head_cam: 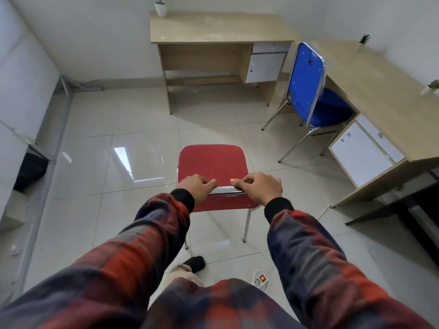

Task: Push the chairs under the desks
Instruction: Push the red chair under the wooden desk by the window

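Note:
A red chair (212, 163) with chrome legs stands on the tiled floor in front of me, its seat facing the far desk (213, 27). My left hand (196, 187) and my right hand (260, 187) both grip the chrome top rail of its backrest. The far wooden desk stands against the back wall, its knee space open, well beyond the red chair. A blue chair (308, 84) stands at the right, its seat partly under the right desk (380, 91).
A white pot plant (160, 7) sits on the far desk's left corner; two small plants (364, 39) stand on the right desk. A power strip (260, 279) with a lit red switch lies on the floor by my foot. A black bin (31, 170) stands at left.

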The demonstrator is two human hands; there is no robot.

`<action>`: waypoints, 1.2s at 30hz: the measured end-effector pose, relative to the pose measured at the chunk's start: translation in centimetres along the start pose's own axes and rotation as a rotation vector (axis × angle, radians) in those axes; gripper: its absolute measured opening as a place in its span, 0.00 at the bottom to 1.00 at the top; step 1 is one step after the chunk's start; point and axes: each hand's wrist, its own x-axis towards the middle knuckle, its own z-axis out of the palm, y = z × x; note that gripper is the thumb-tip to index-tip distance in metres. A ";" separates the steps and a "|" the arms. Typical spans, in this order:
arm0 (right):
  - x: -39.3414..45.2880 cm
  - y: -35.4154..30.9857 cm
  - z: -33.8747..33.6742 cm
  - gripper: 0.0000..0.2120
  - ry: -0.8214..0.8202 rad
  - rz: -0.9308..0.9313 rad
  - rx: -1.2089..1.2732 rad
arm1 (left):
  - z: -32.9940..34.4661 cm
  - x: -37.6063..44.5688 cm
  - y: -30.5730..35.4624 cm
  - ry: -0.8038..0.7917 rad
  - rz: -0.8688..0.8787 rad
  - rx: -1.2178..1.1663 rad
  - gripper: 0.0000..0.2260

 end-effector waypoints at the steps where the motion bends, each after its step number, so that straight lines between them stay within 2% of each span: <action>1: 0.2 0.0 -0.1 0.27 -0.005 0.001 -0.014 | 0.2 -0.3 0.0 0.028 -0.010 -0.008 0.22; 6: 1.2 -0.7 -0.2 0.23 -0.021 0.008 -0.110 | 0.3 -0.1 0.1 0.174 -0.015 -0.009 0.21; 13: 3.6 -0.7 -0.2 0.24 -0.098 0.025 -0.119 | 0.0 1.4 -0.4 0.241 0.020 -0.014 0.19; 16: 4.9 -0.3 0.0 0.26 -0.129 0.069 -0.090 | 0.0 1.6 -0.5 0.239 0.049 -0.037 0.19; 19: 5.3 -1.4 0.1 0.28 -0.077 0.105 -0.106 | -1.0 2.2 -1.0 0.227 0.071 -0.034 0.19; 26: 5.5 -7.3 1.6 0.30 -0.088 0.099 -0.138 | -5.8 4.4 -4.8 0.184 0.045 -0.033 0.18; 32: 4.7 -6.9 1.8 0.31 -0.056 0.042 -0.132 | -5.6 3.6 -4.7 0.178 -0.047 -0.035 0.15; 36: 4.8 -6.3 1.7 0.35 -0.115 -0.043 -0.140 | -5.7 2.9 -4.0 0.123 -0.070 -0.035 0.14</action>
